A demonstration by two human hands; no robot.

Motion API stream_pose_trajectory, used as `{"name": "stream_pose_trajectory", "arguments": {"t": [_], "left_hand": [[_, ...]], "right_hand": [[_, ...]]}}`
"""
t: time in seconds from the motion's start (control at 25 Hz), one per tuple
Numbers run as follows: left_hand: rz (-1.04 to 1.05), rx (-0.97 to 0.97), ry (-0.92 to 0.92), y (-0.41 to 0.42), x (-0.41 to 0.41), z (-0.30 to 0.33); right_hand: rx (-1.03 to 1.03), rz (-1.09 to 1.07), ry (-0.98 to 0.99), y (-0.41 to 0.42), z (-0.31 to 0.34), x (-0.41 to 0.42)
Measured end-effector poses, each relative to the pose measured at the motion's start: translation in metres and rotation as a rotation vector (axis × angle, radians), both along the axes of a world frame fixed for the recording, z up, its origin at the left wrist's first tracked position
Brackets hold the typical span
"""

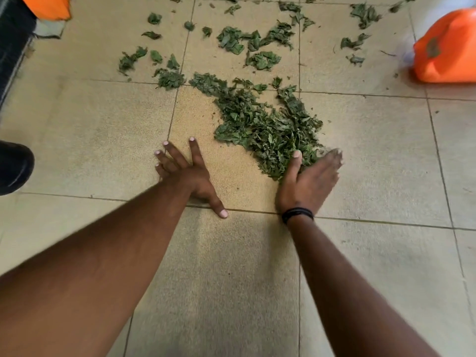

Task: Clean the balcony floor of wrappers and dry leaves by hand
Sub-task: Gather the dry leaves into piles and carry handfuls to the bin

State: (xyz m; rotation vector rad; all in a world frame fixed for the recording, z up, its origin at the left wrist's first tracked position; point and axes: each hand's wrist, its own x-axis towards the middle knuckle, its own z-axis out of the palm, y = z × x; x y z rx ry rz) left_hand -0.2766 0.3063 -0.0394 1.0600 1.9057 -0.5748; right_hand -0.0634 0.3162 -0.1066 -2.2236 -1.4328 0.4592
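A dense pile of dry green leaves [268, 127] lies on the beige tiled floor [90, 130] in the middle of the view. Smaller loose clumps of leaves [255, 42] are scattered over the tiles farther away. My left hand [188, 173] rests flat on the floor left of the pile, fingers spread, touching no leaves. My right hand [309, 181] stands on edge with straight fingers against the near right side of the pile; its fingertips are blurred. A black band circles my right wrist.
An orange bag [448, 47] sits on the floor at the far right. Another orange object [47, 6] shows at the top left beside a dark edge. A black shoe [14, 166] stands at the left border.
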Motion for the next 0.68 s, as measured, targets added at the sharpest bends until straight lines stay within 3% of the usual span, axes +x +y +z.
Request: {"name": "stream_pose_trajectory", "arguments": {"t": [0.16, 0.36, 0.52, 0.68], "left_hand": [[-0.002, 0.001, -0.007, 0.000, -0.002, -0.002], [-0.004, -0.008, -0.008, 0.000, 0.000, 0.002], [-0.011, 0.017, -0.042, -0.001, -0.002, 0.001], [0.003, 0.030, -0.046, -0.001, -0.003, 0.002]], "right_hand": [[-0.080, -0.155, 0.062, 0.051, 0.002, -0.054], [-0.003, 0.064, 0.217, 0.099, 0.019, -0.103], [0.146, -0.038, 0.298, 0.057, 0.018, -0.071], [0.042, -0.161, 0.416, -0.006, 0.007, -0.056]]}}
